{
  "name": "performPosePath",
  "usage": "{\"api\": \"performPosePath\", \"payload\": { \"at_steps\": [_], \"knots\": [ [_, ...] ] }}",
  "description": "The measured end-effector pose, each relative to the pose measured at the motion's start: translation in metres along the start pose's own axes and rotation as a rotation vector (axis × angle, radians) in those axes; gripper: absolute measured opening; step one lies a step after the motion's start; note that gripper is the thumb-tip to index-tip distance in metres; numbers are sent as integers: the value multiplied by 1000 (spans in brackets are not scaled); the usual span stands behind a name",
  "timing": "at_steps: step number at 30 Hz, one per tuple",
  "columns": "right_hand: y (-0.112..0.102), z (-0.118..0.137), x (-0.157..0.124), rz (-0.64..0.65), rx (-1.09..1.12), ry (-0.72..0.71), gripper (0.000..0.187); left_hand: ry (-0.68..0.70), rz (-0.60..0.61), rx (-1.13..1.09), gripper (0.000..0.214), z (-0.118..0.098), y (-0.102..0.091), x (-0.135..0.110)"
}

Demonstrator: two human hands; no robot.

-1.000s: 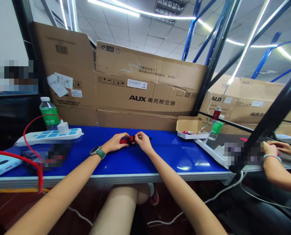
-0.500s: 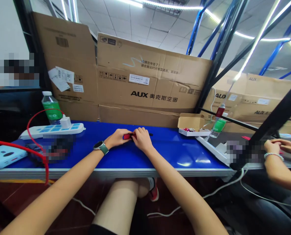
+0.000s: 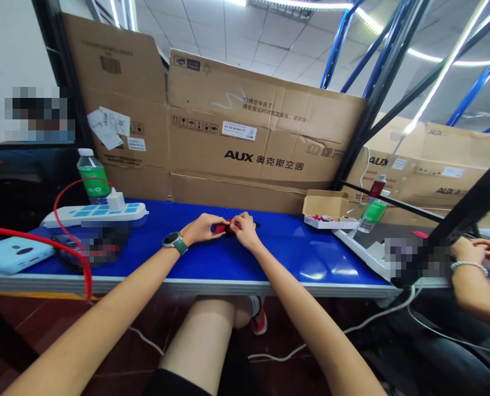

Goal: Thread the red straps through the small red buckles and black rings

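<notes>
A small red-and-black item (image 3: pixel 223 228) lies between my two hands on the blue table top (image 3: pixel 294 247), with a thin black strip (image 3: pixel 254 224) reaching out to its right. My left hand (image 3: pixel 201 229) holds its left end, and my right hand (image 3: pixel 243 230) pinches it from the right. My fingers hide most of the item, so its exact kind cannot be made out. A round smartwatch (image 3: pixel 171 240) with a green strap sits on my left wrist.
At the left are a white power strip (image 3: pixel 94 215), a green-labelled bottle (image 3: pixel 93 176), a pale blue power bank (image 3: pixel 17 254) and a red cable (image 3: pixel 59 236). An open cardboard box (image 3: pixel 325 208) holds small items at the right. A co-worker's hands (image 3: pixel 482 249) work further right.
My hands have drawn closer together over the red item, so less of it shows. The whole scene has shifted slightly up and right in the view.
</notes>
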State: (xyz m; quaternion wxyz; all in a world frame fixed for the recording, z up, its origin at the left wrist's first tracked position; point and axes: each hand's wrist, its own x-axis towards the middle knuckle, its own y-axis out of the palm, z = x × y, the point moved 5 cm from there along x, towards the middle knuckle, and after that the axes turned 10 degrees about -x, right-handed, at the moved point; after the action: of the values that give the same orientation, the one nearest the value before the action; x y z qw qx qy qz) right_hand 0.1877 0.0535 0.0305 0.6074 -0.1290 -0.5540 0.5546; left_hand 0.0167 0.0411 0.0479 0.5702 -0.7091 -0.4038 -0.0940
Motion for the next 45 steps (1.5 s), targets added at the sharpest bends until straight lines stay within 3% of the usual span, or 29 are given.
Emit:
{"api": "performPosePath", "payload": {
  "at_steps": [4, 10, 16, 23, 28, 31, 35, 38, 40, 45],
  "knots": [
    [3, 0, 1, 26, 75, -54, 11, -6, 27, 4, 30, -5, 3, -1],
    [-1, 1, 0, 3, 100, -70, 13, -32, -68, -34, 17, -7, 3, 0],
    [2, -3, 2, 22, 104, -51, 12, -118, -75, -261, 38, -3, 6, -1],
    [-2, -5, 3, 13, 50, -35, 10, -23, -84, -154, 21, -11, -2, 0],
    [-6, -20, 8, -68, 90, 43, 12, 3, -151, -104, 20, -12, -9, 0],
    [-5, -20, 8, -83, 131, 1, 16, -11, -173, -126, 22, -10, -10, -2],
    [-3, -10, 5, -6, 137, -135, 21, -34, -159, -151, 24, -10, -10, -4],
    [-4, -7, 7, -22, 265, -196, 24, -41, -189, -186, 25, -12, -11, -2],
    [-7, -12, 9, -95, 423, -151, 27, -44, -248, -221, 28, -12, -12, -1],
    [-6, -42, 12, -173, 938, 206, 26, -76, -297, -230, 32, -8, -15, -3]
  ]
}}
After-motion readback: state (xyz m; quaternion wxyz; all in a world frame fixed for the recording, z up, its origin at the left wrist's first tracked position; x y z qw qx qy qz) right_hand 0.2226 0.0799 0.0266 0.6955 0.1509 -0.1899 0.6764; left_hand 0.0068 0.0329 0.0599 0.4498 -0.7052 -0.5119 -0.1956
